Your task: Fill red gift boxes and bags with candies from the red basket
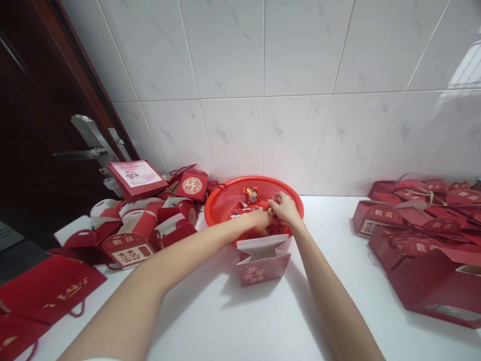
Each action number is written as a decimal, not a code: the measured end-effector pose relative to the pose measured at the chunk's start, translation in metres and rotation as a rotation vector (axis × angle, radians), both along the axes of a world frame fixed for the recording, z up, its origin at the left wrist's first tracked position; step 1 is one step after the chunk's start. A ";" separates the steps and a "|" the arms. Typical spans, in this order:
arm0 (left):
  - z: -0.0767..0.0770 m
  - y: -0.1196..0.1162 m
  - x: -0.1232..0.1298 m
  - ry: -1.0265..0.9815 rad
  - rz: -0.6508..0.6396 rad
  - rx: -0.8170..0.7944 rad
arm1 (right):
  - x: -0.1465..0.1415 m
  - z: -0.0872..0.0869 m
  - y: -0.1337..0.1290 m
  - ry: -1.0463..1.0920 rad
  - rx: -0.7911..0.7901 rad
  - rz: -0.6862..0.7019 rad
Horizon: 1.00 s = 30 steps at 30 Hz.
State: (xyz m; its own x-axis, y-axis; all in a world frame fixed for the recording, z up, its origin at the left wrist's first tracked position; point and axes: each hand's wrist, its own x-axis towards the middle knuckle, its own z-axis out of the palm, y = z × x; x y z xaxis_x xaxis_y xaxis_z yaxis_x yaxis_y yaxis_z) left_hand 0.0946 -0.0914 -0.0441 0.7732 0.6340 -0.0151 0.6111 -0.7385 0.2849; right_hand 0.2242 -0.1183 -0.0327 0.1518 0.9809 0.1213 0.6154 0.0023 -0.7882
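Note:
Both hands reach into a red plastic basket (215, 204) that holds several wrapped candies (251, 194). My left hand (262, 221) is low among the candies, its fingertips hidden, so what it may hold does not show. Just to its right, my right hand (284, 207) is over the basket's right side with thumb and fingers bent towards each other; anything between them is too small to make out. In front of the basket stands a red paper bag (265, 268) with its top open, below both hands.
Red gift boxes (130, 245) and a boxy red package (139, 179) are piled at the left, with a red bag (56, 288) nearer. More red boxes (424, 271) crowd the right side of the white table (240, 326). Behind stands a tiled wall (296, 135).

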 end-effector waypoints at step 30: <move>0.033 0.029 -0.028 -0.917 0.660 -0.650 | -0.001 0.006 -0.001 0.267 -0.042 0.160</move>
State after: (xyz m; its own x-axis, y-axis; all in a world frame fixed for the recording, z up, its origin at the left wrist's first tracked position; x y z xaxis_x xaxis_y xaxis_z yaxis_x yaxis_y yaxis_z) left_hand 0.0661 -0.0620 -0.0114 0.2127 0.9723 -0.0970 0.1965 0.0547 0.9790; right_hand 0.2232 -0.1196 -0.0268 0.0162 0.9983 0.0568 0.3811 0.0463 -0.9234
